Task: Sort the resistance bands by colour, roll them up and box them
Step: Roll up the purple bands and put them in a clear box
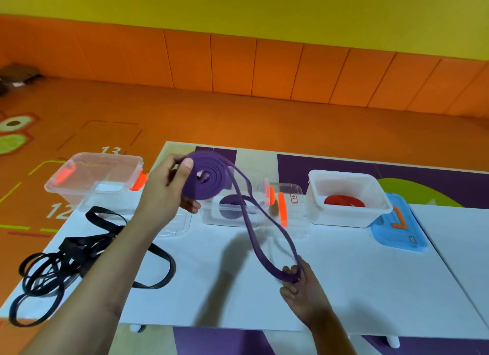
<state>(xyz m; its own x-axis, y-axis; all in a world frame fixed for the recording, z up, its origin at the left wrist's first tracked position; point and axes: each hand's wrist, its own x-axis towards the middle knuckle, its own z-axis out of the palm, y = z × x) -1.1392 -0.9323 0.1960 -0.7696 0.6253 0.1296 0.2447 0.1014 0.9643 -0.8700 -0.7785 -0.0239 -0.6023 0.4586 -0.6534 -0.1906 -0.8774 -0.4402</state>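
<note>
Right hand sits over the near edge of the table, fingers curled round the loose end of the purple band; can't tell if it touches the surface. Left hand is raised over the far-left part of the table and grips the rolled part of the band, thumb on the upper face, fingers underneath. Coil is tilted with its face toward the camera, several turns wound. Unrolled remainder hangs as a long double strand from the coil down to the right hand, with the two strands crossing about halfway. Black bands lie in a loose tangled heap along the left edge, partly under the left forearm. Clear box with orange latches stands at the far-left corner. Clear lid lies flat below the left hand. Middle box, also clear, stands along the far edge behind the hanging strands, with a purple roll inside. Latched lid, clear with orange clips, sits between the middle box and the white box. White box is toward the far-right, with a red roll on its floor. Blue lid lies just right of the white box, touching it.
</note>
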